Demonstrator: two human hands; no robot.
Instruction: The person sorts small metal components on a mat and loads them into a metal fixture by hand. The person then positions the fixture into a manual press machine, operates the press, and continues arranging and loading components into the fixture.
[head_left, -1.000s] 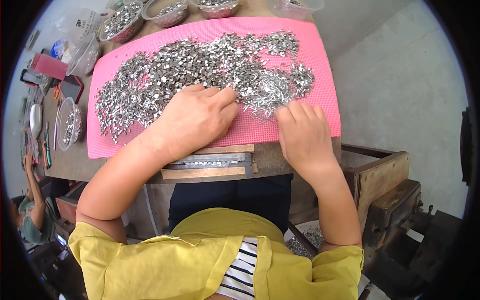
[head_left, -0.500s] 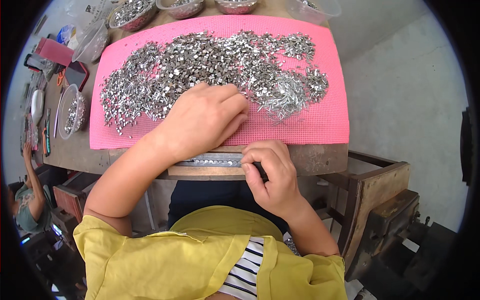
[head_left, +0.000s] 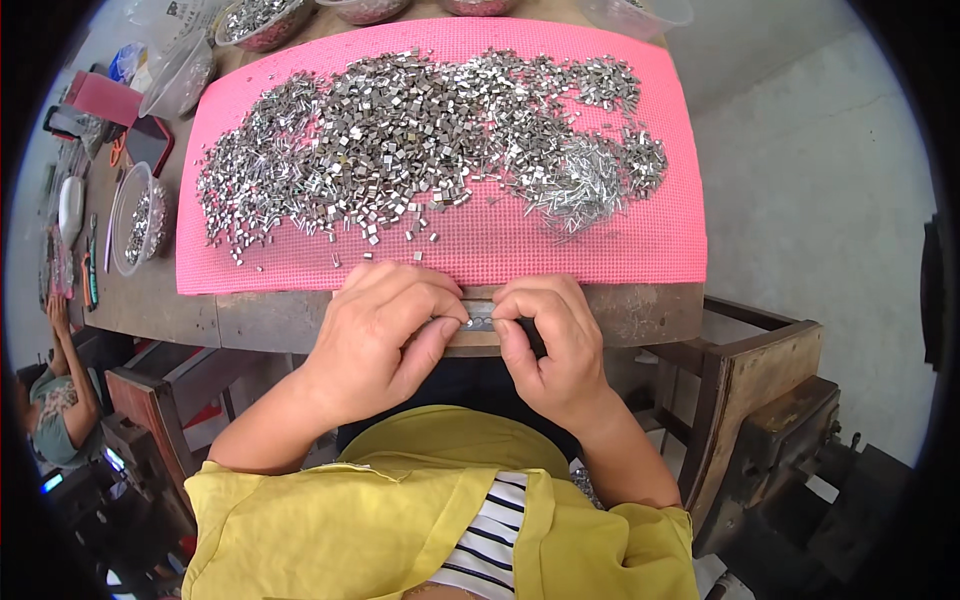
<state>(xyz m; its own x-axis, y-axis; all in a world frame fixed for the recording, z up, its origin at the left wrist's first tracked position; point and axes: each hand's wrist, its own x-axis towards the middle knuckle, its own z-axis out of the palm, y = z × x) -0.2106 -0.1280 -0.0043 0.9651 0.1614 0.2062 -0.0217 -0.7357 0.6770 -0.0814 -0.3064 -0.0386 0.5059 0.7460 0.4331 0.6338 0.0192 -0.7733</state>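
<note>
A narrow grey metal strip (head_left: pixel 481 318) with small round silvery pieces in a row lies along the table's near edge, on a wooden bar. My left hand (head_left: pixel 385 335) is closed over its left part, thumb and forefinger pinched at the row; what is between them is hidden. At the strip's right end my right hand (head_left: pixel 552 350) is closed around a black piece (head_left: pixel 532 338), mostly covered by the fingers. Beyond both hands, small square and rod-shaped metal bits (head_left: pixel 400 130) lie heaped on a pink textured mat (head_left: pixel 480 250).
Clear plastic bowls of metal bits line the back, and one bowl (head_left: pixel 128 225) stands at the left. Pliers (head_left: pixel 92 265), orange scissors (head_left: pixel 118 150) and a pink box (head_left: pixel 103 98) lie there too. A wooden frame (head_left: pixel 750 400) stands at the right. Another person (head_left: pixel 65 400) sits far left.
My left hand has come back from the heap on the mat to the metal strip. Several square bits now lie scattered nearer the mat's front. My right hand has stayed at the strip's right end.
</note>
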